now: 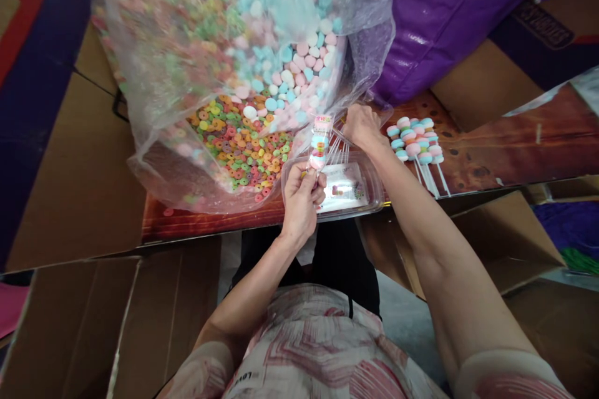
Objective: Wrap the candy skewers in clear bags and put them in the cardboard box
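Note:
My left hand [303, 198] is closed on the lower end of a marshmallow candy skewer [319, 148]. This skewer stands upright in a clear printed wrapper and shows pink, blue and white pieces with a ring candy between. Below it lies a clear plastic tray [375, 184] holding flat printed wrappers [344, 187] and several white sticks [340, 151]. At the tray's far side my right hand [362, 126] is bent closed; its fingertips are hidden, so I cannot see what they hold. Right of that hand, several unwrapped marshmallow skewers [414, 137] lie side by side with their sticks toward me.
A large clear bag [154, 156] holds ring gummies [243, 143] and pastel marshmallows [304, 65] on the wood-patterned table [505, 137]. Behind stands a purple bag [421, 12]. Cardboard boxes [60, 181] flank the left, and an open box [510, 243] sits below the right edge.

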`<state>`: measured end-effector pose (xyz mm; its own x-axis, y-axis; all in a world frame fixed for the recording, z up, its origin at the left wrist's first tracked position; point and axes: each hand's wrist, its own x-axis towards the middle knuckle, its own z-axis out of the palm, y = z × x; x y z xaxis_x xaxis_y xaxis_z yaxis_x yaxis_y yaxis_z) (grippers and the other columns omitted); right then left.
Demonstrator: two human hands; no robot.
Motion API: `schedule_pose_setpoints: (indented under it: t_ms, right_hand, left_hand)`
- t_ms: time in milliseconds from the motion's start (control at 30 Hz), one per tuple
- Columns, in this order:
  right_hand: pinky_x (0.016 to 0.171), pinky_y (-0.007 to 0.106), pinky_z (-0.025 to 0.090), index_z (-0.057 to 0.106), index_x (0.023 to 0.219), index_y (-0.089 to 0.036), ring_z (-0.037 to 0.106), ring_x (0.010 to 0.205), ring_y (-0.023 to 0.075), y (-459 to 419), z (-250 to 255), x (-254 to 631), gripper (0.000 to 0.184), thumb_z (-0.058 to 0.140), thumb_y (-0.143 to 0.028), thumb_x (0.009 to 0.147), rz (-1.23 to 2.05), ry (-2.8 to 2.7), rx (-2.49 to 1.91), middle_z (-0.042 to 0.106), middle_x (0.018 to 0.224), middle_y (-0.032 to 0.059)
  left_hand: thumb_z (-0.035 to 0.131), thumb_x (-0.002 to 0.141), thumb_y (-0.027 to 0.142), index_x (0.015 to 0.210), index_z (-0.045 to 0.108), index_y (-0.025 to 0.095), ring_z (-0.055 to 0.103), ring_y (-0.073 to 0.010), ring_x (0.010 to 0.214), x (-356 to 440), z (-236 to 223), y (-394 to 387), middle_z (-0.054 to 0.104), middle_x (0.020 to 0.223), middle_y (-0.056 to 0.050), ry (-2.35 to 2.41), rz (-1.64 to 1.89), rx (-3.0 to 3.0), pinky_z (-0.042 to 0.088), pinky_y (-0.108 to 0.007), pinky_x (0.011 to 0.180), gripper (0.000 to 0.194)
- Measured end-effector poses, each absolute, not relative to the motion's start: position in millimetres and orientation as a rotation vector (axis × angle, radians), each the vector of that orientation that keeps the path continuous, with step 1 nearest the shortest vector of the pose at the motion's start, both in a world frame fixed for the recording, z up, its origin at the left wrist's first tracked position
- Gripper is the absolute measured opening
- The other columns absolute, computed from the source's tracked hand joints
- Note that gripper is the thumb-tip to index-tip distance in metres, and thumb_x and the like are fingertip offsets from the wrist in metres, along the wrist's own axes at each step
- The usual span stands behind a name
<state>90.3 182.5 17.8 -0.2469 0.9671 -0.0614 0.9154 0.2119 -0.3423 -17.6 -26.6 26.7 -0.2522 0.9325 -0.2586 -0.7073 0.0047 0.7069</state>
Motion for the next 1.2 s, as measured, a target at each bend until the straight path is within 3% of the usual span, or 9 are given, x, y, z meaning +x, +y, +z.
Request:
schedule_pose_setpoints:
  t_ms: [233,400,500,800,900,1033,1200]
  right_hand:
    - [0.105,0.052,0.05,0.071,0.121,-0.013,0.066,0.122,0.0378,188.4,14.2,104.5,0.038,0.056,-0.014,0.086,0.396,-2.242,-1.773,0.074,0.123,0.0191]
    - [0.095,0.042,0.054,0.073,0.107,-0.015,0.069,0.104,0.0284,191.8,9.9,116.5,0.031,0.048,-0.019,0.09,0.559,-2.086,-1.672,0.076,0.104,0.0122]
    - [0.093,0.042,0.053,0.073,0.107,-0.014,0.069,0.099,0.0264,188.5,15.1,116.1,0.034,0.043,-0.017,0.092,0.57,-2.02,-1.754,0.076,0.105,0.0115]
    - [0.106,0.043,0.046,0.072,0.116,-0.019,0.063,0.119,0.03,164.2,46.5,119.7,0.038,0.04,-0.013,0.097,0.451,-2.158,-1.779,0.074,0.12,0.0116]
    - [0.098,0.042,0.05,0.074,0.104,-0.021,0.066,0.11,0.029,131.3,59.3,128.2,0.028,0.048,-0.018,0.096,0.544,-2.069,-1.606,0.076,0.11,0.0099]
    - [0.078,0.037,0.055,0.075,0.084,-0.022,0.068,0.081,0.0222,64.6,60.7,127.8,0.012,0.068,-0.031,0.087,0.954,-1.898,-1.2,0.075,0.083,0.0034]
    - [0.057,0.03,0.047,0.073,0.073,-0.021,0.058,0.059,0.0147,11.0,43.1,110.9,0.02,0.079,-0.039,0.079,1.258,-1.543,-1.148,0.07,0.067,0.0]
  left_hand:
    - [0.078,0.087,0.031,0.088,0.055,0.02,0.03,-0.0026,0.046,-16.8,25.1,-27.5,0.059,0.067,0.005,0.891,1.612,0.336,0.021,-0.016,0.044,0.026]
    - [0.076,0.088,0.028,0.097,0.054,0.022,0.032,-0.0028,0.045,-15.8,24.4,-26.9,0.061,0.067,0.006,0.913,1.635,0.328,0.021,-0.016,0.045,0.025]
    - [0.075,0.089,0.028,0.097,0.053,0.023,0.032,-0.0031,0.045,-14.3,26.2,-26.1,0.061,0.067,0.006,0.935,1.619,0.329,0.022,-0.016,0.045,0.025]
    - [0.076,0.088,0.031,0.097,0.049,0.024,0.031,-0.0036,0.045,-11.7,28.0,-25.2,0.06,0.067,0.007,0.989,1.597,0.335,0.021,-0.017,0.046,0.03]
    - [0.076,0.087,0.032,0.1,0.047,0.025,0.031,-0.0036,0.045,-12.2,27.3,-24.9,0.062,0.068,0.007,0.991,1.635,0.349,0.02,-0.017,0.046,0.033]
    - [0.076,0.086,0.032,0.096,0.047,0.025,0.031,-0.0033,0.045,-11.3,26.1,-23.7,0.062,0.067,0.007,0.946,1.635,0.399,0.019,-0.016,0.046,0.031]
    - [0.078,0.084,0.03,0.087,0.052,0.022,0.033,-0.0031,0.046,-7.1,22.6,-26.9,0.053,0.062,0.009,0.943,1.592,0.477,0.023,-0.016,0.046,0.027]
